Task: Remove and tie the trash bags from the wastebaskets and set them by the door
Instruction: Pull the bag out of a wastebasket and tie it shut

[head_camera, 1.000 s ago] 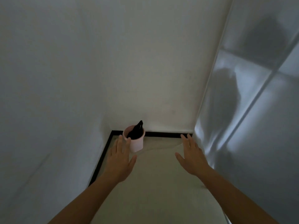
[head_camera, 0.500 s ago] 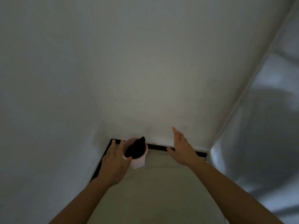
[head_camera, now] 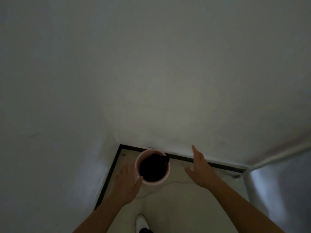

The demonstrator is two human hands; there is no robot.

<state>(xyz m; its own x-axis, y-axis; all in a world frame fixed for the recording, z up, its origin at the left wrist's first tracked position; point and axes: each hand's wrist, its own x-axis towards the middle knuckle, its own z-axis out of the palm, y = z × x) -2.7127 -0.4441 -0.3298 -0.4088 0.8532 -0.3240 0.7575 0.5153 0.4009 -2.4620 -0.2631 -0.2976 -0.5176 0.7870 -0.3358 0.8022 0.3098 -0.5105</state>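
Note:
A small pink wastebasket (head_camera: pixel 139 161) stands on the pale floor in the corner of two white walls. A black trash bag (head_camera: pixel 152 169) fills its inside, with a bit poking over the far rim. My left hand (head_camera: pixel 126 184) is spread open just left of the basket, thumb near its near rim, holding nothing. My right hand (head_camera: pixel 200 169) hovers open to the right of the basket, fingers apart, a hand's width from it.
White walls close in on the left and ahead, with a black baseboard (head_camera: pixel 185 158) along the floor. A shiny metallic panel (head_camera: pixel 277 182) stands at the right. A white shoe tip (head_camera: pixel 141 221) shows on the floor below the basket.
The view has come closer and tilted down, so I now look into the basket from above. Both hands have lowered towards it, the left one reaching its rim.

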